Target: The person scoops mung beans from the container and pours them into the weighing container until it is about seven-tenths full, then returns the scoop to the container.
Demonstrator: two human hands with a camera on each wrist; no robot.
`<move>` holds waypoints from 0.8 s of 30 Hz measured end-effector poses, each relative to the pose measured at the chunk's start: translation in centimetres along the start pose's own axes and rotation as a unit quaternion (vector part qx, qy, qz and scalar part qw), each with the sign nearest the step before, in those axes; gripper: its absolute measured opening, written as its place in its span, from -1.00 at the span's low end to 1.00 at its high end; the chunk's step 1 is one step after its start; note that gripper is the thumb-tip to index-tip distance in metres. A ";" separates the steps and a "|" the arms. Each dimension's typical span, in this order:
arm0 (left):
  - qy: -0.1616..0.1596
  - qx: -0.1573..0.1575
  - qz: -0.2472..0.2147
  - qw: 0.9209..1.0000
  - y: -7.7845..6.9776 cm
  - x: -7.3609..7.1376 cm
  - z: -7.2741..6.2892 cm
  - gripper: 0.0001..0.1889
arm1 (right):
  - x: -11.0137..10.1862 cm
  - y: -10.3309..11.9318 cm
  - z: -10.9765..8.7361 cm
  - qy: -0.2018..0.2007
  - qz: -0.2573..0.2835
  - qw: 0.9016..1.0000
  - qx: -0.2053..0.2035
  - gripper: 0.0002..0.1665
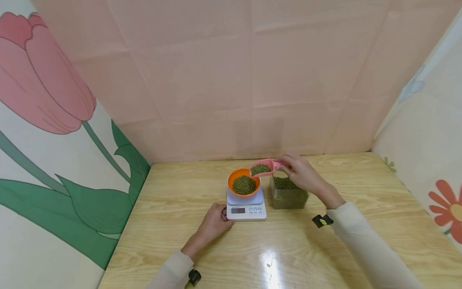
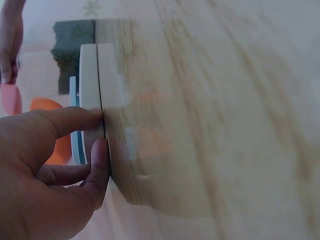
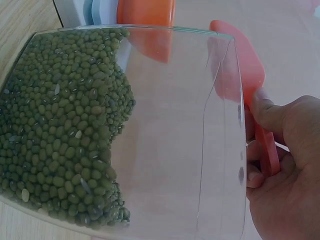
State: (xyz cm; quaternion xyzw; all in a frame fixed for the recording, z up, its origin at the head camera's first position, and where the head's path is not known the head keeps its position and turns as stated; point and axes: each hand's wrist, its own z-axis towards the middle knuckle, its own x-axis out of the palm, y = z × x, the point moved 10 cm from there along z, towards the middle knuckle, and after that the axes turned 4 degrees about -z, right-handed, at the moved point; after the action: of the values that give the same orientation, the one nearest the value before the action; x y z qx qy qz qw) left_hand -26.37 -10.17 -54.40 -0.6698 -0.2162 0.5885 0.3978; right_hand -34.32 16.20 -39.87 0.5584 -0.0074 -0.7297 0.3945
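Observation:
A pink scoop (image 1: 262, 167) heaped with green mung beans is held by its handle in my right hand (image 1: 299, 172). The scoop's front lip overlaps the right rim of an orange bowl (image 1: 232, 180) in the head view. More mung beans (image 1: 244, 185) lie in that bowl, which sits on a white kitchen scale (image 1: 249, 214) with a lit display. My left hand (image 1: 213, 222) grips the scale's front left corner, thumb and fingers against its edges in the left wrist view (image 2: 45, 170). Below my right hand stands a clear container (image 3: 170, 150) partly filled with mung beans (image 3: 65, 120).
The wooden table (image 1: 173, 192) reaches back to a pink-covered wall (image 1: 202, 100). Flower-painted panels (image 1: 72, 172) flank the table left and right. The container stands close beside the scale's right side. A dark band with a yellow mark (image 1: 322, 220) shows at the right sleeve.

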 end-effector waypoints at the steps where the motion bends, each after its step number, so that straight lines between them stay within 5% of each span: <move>1: 0.001 -0.001 -0.001 1.000 0.0 0.0 0.0 -0.56 | 0.0 0.0 0.0 0.003 0.001 1.000 0.002 -0.76; 24: 0.000 -0.005 -0.001 1.000 0.0 0.0 0.0 -0.61 | 0.3 0.8 0.8 0.021 -0.027 0.999 -0.022 -0.75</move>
State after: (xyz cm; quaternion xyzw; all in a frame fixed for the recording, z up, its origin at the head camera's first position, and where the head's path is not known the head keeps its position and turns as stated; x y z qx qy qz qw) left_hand -26.41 -10.12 -54.43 -0.6714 -0.2197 0.5875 0.3949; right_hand -34.55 15.14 -39.44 0.5647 0.0325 -0.7283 0.3868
